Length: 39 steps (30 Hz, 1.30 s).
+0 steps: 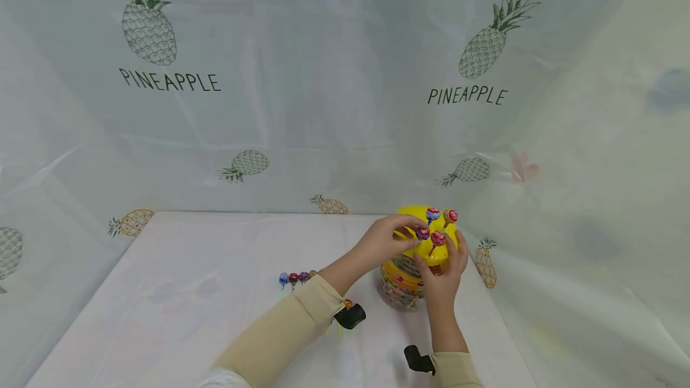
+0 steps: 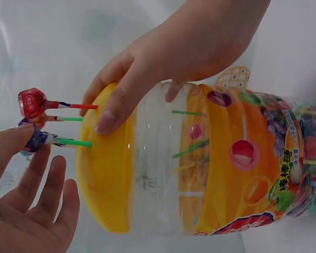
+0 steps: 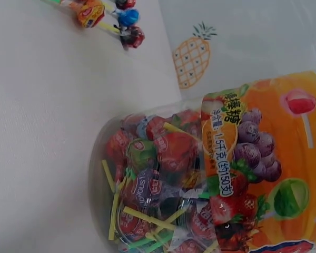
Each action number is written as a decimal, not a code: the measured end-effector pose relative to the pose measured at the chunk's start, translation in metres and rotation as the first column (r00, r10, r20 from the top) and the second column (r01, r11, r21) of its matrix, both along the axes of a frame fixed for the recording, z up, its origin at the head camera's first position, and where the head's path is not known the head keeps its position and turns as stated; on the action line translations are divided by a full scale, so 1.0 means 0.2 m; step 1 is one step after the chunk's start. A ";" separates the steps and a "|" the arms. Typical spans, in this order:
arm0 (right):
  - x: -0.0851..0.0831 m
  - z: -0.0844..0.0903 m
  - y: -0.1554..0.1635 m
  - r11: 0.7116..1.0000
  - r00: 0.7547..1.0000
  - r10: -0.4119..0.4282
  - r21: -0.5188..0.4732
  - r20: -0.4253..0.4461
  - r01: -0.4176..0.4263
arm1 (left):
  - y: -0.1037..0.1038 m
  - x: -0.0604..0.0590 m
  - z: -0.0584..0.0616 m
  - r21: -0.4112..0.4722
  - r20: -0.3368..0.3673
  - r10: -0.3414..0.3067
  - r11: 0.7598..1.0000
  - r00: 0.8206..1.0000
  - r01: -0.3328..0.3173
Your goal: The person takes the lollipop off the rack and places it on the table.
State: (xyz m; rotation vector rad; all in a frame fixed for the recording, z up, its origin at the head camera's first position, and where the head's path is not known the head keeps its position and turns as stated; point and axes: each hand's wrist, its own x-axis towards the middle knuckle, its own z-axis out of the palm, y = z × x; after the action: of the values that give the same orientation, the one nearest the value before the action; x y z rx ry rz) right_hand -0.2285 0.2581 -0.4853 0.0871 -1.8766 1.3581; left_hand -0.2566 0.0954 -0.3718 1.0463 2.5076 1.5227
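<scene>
**Planting lollipops in the yellow lid**

A clear jar [image 1: 401, 292] full of wrapped lollipops stands at the right rear of the white table [image 1: 188, 292], capped by a yellow lid [image 1: 426, 238] with holes in its top. Several lollipops already stand upright in those holes.

The right hand [image 1: 444, 274] wraps around the edge of the lid, thumb pressed on the yellow rim, and steadies the jar. The left hand [image 1: 385, 241] has its fingertips on a purple-wrapped lollipop [image 2: 37, 139], whose green stick is entering a hole; the other fingers are loosely spread. In the left wrist view a red lollipop [image 2: 32, 103] sits just beside it, already seated.

This looks like the seating step: the stick is partly in and probably needs a straight push until it holds by itself. After that, the likely call is for another one from the small row of loose lollipops [image 1: 293, 278] lying on the table near the left sleeve [image 1: 291, 328].
</scene>
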 end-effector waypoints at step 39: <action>-0.06 0.19 0.34 0.896 0.880 0.438 -0.166 0.183 -0.411 | -0.39 0.20 -0.31 0.335 0.312 0.082 0.923 0.947 -0.191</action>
State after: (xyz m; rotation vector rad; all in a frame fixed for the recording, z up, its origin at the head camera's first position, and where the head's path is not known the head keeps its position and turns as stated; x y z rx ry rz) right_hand -0.2397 0.3264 -0.4478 0.3180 -2.0245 1.8442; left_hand -0.2172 0.0180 -0.4330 0.6120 2.1879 2.0647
